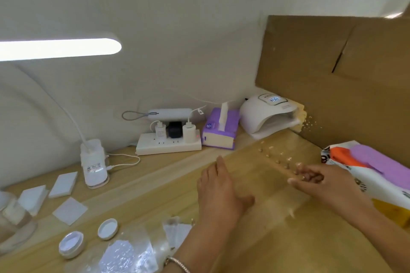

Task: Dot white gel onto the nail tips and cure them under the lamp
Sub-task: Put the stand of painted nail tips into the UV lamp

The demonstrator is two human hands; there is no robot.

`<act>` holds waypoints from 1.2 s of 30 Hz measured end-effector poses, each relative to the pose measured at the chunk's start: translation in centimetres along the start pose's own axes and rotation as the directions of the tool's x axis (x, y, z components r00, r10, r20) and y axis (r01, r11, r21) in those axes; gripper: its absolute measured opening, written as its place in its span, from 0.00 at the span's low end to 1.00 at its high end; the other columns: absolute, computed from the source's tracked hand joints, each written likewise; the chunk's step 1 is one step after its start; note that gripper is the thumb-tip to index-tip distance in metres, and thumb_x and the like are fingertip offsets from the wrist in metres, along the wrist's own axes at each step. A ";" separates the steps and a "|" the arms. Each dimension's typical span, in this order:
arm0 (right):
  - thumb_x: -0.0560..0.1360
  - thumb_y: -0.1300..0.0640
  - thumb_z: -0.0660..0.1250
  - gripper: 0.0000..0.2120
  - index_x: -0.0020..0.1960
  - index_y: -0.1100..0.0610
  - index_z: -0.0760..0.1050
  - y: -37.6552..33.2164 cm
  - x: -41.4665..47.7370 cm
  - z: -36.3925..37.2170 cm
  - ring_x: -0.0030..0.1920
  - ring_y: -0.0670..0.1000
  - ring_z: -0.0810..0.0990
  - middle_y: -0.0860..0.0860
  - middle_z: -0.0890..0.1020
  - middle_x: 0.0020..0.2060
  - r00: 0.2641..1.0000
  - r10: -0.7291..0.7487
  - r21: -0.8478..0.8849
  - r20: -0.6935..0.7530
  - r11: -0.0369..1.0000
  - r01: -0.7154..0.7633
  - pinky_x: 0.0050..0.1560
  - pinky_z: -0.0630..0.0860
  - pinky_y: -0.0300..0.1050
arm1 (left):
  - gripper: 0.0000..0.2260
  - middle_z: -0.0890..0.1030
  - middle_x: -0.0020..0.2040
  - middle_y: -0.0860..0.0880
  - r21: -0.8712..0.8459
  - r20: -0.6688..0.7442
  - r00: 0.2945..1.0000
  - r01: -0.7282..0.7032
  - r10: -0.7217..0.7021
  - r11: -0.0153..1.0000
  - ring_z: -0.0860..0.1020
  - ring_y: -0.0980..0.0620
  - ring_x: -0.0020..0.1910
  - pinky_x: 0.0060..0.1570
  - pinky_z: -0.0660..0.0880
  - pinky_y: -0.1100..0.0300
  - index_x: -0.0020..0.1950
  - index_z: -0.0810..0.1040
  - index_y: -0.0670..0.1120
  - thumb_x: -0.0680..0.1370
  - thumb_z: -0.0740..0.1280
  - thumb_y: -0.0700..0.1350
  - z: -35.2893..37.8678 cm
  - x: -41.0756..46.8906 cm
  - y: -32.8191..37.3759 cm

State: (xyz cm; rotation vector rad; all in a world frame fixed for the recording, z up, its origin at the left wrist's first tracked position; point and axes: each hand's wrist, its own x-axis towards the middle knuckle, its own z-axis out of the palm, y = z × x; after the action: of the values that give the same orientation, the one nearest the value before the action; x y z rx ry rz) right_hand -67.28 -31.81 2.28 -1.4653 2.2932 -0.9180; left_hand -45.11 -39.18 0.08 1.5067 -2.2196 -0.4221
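The wooden table point(142, 184) is running back to the wall, with a cardboard panel point(332, 62) standing along its right edge. The curing lamp point(264, 115) is sitting in the far corner, its mouth facing bare tabletop. A printed pack point(377, 168) is crowding the right side. The left hand point(221, 193) is lying flat mid-table, fingers straight and together. The right hand point(319, 180) is curling its fingers at the near end of the row of nail tips point(277, 157), which is stretching toward the lamp; blur is hiding whether it grips. The open gel jar point(71, 244) is sitting near the front-left edge.
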 end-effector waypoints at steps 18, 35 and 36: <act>0.70 0.57 0.75 0.09 0.46 0.62 0.84 0.2 12.3 4.5 0.43 0.61 0.82 0.61 0.85 0.40 0.933 0.162 -0.039 -0.322 0.982 -0.184 0.37 0.67 0.44 | 0.38 0.84 0.55 0.39 0.216 0.078 0.987 -0.153 0.139 0.964 0.81 0.42 0.61 0.69 0.50 0.52 0.55 0.85 0.37 0.62 0.60 0.66 6.5 -0.5 5.2; 0.74 0.65 0.61 0.20 0.64 0.56 0.75 -0.8 18.1 7.1 0.40 0.56 0.82 0.58 0.85 0.42 0.873 0.420 0.431 -0.247 0.855 -0.289 0.41 0.78 0.49 | 0.40 0.86 0.52 0.42 0.281 -0.123 0.982 -0.103 0.142 0.954 0.72 0.44 0.69 0.69 0.52 0.53 0.49 0.87 0.39 0.54 0.59 0.68 8.1 1.0 4.6; 0.74 0.64 0.61 0.15 0.58 0.54 0.77 -0.6 17.8 7.1 0.41 0.56 0.81 0.56 0.85 0.42 0.846 0.413 0.484 -0.336 0.847 -0.221 0.42 0.78 0.49 | 0.39 0.86 0.51 0.42 0.292 -0.089 0.987 -0.106 0.137 0.951 0.80 0.44 0.61 0.69 0.52 0.52 0.48 0.87 0.39 0.55 0.59 0.68 8.1 0.9 4.7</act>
State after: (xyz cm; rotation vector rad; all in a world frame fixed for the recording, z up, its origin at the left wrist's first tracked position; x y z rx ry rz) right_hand -71.13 -50.34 -0.86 -0.7023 2.3016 -1.6325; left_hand -53.23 -38.17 -4.59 1.4798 -2.3468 0.0223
